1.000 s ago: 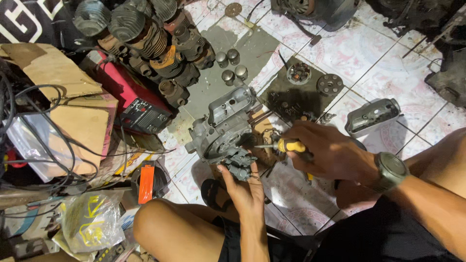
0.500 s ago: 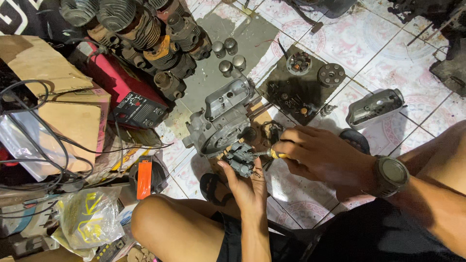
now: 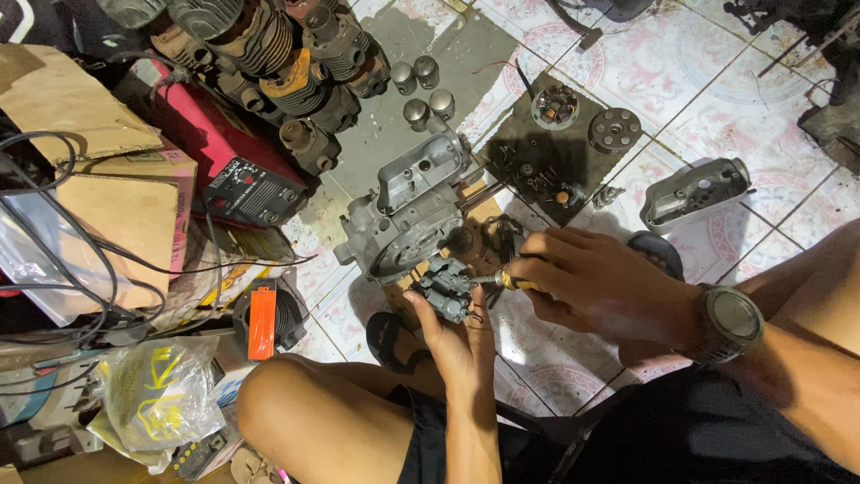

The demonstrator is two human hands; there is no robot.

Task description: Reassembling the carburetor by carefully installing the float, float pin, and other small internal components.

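My left hand (image 3: 459, 336) holds a small grey metal engine part, like a carburettor (image 3: 445, 287), just below a larger grey engine casing (image 3: 408, 211) that rests on the tiled floor. My right hand (image 3: 600, 287), with a round watch (image 3: 730, 321) on its wrist, grips a yellow-handled screwdriver (image 3: 512, 281). The screwdriver's metal tip points left into the small part. Both hands sit close together above my knees.
A dark mat (image 3: 560, 157) holds round engine parts. A grey metal cover (image 3: 694, 193) lies to the right. Finned cylinders (image 3: 269, 45) and a red box (image 3: 233, 161) crowd the upper left. Cardboard, cables and a plastic bag (image 3: 161, 394) fill the left side.
The view has drifted, so the floor items sit lower in frame. My right hand has moved left and down, bringing the screwdriver tip onto the small part in my left hand.
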